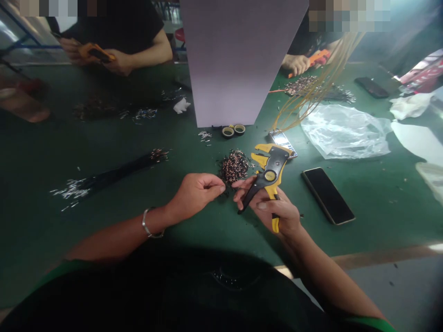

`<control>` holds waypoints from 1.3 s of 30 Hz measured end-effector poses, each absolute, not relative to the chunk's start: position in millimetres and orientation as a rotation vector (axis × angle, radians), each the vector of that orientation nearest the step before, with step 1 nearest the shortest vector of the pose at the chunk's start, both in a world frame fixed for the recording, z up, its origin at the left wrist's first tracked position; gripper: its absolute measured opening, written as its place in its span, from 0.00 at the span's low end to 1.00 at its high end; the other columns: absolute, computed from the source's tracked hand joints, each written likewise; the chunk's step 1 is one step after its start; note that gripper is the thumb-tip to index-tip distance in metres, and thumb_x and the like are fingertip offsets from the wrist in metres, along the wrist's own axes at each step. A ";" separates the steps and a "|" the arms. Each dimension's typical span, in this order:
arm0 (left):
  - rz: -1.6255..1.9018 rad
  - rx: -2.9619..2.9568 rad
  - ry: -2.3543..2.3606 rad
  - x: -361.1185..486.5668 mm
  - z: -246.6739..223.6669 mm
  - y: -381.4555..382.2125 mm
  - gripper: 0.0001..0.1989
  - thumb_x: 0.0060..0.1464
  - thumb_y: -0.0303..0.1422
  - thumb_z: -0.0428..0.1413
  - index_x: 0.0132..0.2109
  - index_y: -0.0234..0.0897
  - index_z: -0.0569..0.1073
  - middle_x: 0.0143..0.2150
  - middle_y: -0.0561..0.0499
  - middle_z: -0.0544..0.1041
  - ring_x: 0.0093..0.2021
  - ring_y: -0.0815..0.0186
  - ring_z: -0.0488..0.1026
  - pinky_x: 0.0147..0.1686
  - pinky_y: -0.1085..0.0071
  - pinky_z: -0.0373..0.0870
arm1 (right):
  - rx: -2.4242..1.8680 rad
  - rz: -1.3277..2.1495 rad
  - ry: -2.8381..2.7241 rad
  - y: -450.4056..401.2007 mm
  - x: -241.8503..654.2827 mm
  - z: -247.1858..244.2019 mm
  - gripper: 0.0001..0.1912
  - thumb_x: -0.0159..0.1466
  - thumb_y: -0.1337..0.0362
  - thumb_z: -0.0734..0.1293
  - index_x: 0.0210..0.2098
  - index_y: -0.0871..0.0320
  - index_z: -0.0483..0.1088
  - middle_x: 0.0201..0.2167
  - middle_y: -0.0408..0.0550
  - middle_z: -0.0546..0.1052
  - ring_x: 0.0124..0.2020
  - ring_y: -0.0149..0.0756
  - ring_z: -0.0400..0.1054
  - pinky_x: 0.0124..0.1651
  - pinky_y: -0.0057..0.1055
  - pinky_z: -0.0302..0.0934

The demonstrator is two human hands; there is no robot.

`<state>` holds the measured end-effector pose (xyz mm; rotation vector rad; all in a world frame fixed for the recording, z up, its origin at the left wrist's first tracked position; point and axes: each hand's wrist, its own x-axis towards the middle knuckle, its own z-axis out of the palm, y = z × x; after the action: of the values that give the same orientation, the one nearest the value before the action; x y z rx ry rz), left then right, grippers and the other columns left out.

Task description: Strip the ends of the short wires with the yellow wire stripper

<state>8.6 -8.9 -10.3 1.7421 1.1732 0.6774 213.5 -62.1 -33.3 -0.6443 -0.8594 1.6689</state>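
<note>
A person's bare hands work over a green table (194, 143), seen from where I stand in the room. The left hand (194, 196) has thumb and forefinger pinched together at the near edge of a heap of short wire bits (234, 166), dark with coppery ends; I cannot tell whether anything is between them. The right hand (282, 210), palm up, is wrapped around a yellow and black wire stripper (277, 161), its jaws apart. The heap lies on the table between and just beyond the hands. To the left lies a bundle of black wires (121, 175) with silvery tips at one end. Beyond the heap, two tape rolls (228, 137) sit near a pale upright panel (238, 60). A dark phone (328, 196) lies right of the stripper, with a clear plastic bag (346, 133) behind it
</note>
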 end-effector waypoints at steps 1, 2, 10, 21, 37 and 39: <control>0.658 1.703 1.177 9.0 -9.8 -8.5 0.07 0.52 0.31 0.58 0.31 0.33 0.79 0.19 0.56 0.71 0.20 0.75 0.64 0.20 0.79 0.59 | -0.638 1.675 -0.855 -61.8 213.6 -33.2 0.21 0.49 0.70 0.66 0.44 0.59 0.71 0.47 0.57 0.78 0.40 0.48 0.74 0.38 0.43 0.66; 0.643 1.670 1.181 9.5 -9.1 -8.1 0.07 0.52 0.31 0.58 0.31 0.33 0.79 0.19 0.56 0.71 0.20 0.75 0.63 0.20 0.79 0.59 | -0.632 1.680 -0.849 -61.4 213.7 -33.0 0.21 0.49 0.71 0.66 0.44 0.59 0.71 0.47 0.57 0.78 0.41 0.49 0.74 0.38 0.43 0.66; 0.582 1.603 1.196 11.2 -4.9 -8.0 0.07 0.51 0.31 0.58 0.31 0.32 0.79 0.19 0.56 0.70 0.21 0.76 0.63 0.21 0.80 0.60 | -0.607 1.689 -0.821 -58.8 214.9 -29.8 0.21 0.48 0.71 0.65 0.42 0.59 0.73 0.44 0.55 0.80 0.47 0.54 0.75 0.39 0.44 0.68; 0.708 1.682 1.224 6.8 -4.5 -4.1 0.07 0.51 0.31 0.58 0.30 0.34 0.78 0.18 0.56 0.71 0.19 0.75 0.63 0.19 0.78 0.59 | -0.764 1.650 -0.856 -57.2 219.0 -43.2 0.20 0.46 0.72 0.67 0.40 0.60 0.73 0.39 0.54 0.81 0.38 0.47 0.76 0.39 0.42 0.69; 0.827 1.633 1.218 -0.9 4.7 2.8 0.05 0.51 0.32 0.61 0.33 0.35 0.80 0.20 0.55 0.74 0.21 0.74 0.66 0.22 0.76 0.62 | -0.601 2.026 -1.032 -61.5 222.4 -57.7 0.22 0.51 0.66 0.76 0.44 0.63 0.72 0.37 0.52 0.79 0.34 0.40 0.75 0.38 0.39 0.69; 0.815 1.617 1.203 -0.3 4.9 3.0 0.05 0.50 0.32 0.61 0.32 0.36 0.80 0.19 0.56 0.73 0.20 0.74 0.65 0.21 0.76 0.62 | -0.591 2.043 -1.040 -61.7 222.0 -57.4 0.22 0.51 0.65 0.76 0.44 0.62 0.72 0.35 0.52 0.79 0.33 0.40 0.74 0.37 0.38 0.68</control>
<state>-0.3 3.0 4.9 1.6170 1.2034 0.8150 222.0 -61.7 -57.4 -0.5907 -1.0399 2.0434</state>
